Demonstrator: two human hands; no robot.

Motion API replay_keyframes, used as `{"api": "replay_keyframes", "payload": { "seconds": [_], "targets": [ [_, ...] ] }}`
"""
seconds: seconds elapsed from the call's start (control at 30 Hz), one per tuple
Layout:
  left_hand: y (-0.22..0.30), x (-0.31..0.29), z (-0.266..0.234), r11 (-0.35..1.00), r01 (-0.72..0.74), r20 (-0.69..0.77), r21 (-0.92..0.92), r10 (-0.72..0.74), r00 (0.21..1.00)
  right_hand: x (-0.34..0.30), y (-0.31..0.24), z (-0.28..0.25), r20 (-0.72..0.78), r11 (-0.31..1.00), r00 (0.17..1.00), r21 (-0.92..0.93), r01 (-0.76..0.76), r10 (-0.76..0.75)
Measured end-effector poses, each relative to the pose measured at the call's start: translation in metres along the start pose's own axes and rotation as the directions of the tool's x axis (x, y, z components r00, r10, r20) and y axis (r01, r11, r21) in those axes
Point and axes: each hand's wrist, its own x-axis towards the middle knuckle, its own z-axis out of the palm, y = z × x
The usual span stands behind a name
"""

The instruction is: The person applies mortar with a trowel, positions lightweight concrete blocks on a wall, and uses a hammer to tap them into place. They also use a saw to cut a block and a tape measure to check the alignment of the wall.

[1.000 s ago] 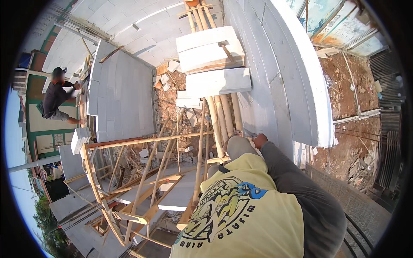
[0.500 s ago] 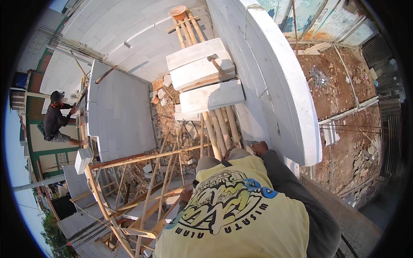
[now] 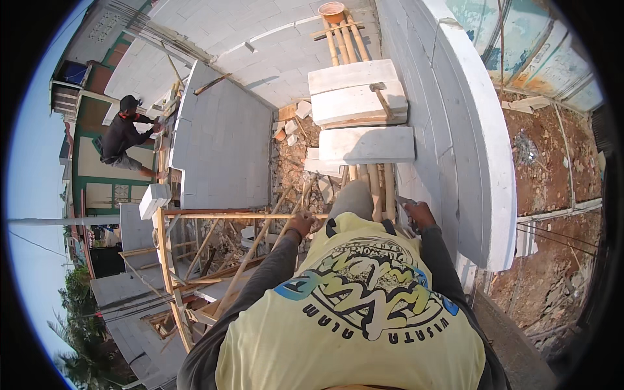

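My left hand [image 3: 301, 225] is out beside my left knee, above a timber rail, its fingers loosely bent and nothing visible in them. My right hand [image 3: 420, 215] is beside the block wall [image 3: 455, 149], its fingers curled round a small greyish thing that I cannot make out. In front of me a pale block [image 3: 367, 144] lies across the bamboo poles [image 3: 375, 185]. Beyond it are more stacked pale blocks [image 3: 354, 81], with a hammer-like tool [image 3: 382, 101] on top.
An orange bowl [image 3: 331, 10] sits at the far end of the poles. Rubble [image 3: 292, 153] covers the ground below. Timber framing [image 3: 227, 214] stands at left. Another person [image 3: 127, 133] works behind a low block wall [image 3: 227, 130]. Brown earth [image 3: 552, 169] lies beyond the right wall.
My left hand has come forward and up from beside my body. My right hand has risen a little along the wall. The view has shifted, so the scene sits further right.
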Motion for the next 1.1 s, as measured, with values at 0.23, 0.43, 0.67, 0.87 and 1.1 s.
{"api": "replay_keyframes", "payload": {
  "seconds": [0.23,0.43,0.67,0.87,1.1],
  "targets": [
    [0.136,0.100,0.008,0.909,-0.398,0.003,-0.125,0.402,0.916,-0.009,-0.080,0.034,0.097,0.992,0.995,0.126,0.016,-0.028],
    [0.199,0.126,0.062,0.901,-0.298,0.439,-0.316,0.417,0.796,0.009,-0.161,0.044,0.166,0.995,0.984,-0.053,0.080,-0.070],
    [0.229,0.163,0.000,0.432,0.730,0.839,-0.530,0.141,0.525,0.066,-0.226,0.087,0.306,0.713,0.849,-0.461,0.528,-0.430],
    [0.229,0.222,0.021,0.474,0.561,0.601,-0.679,-0.081,0.795,0.082,-0.269,0.101,0.407,0.638,0.841,-0.552,0.537,-0.357],
    [0.155,0.276,0.098,0.706,0.323,0.341,-0.630,-0.122,0.932,0.196,-0.271,0.063,0.249,0.802,0.840,-0.258,0.538,-0.482]
  ]
}}
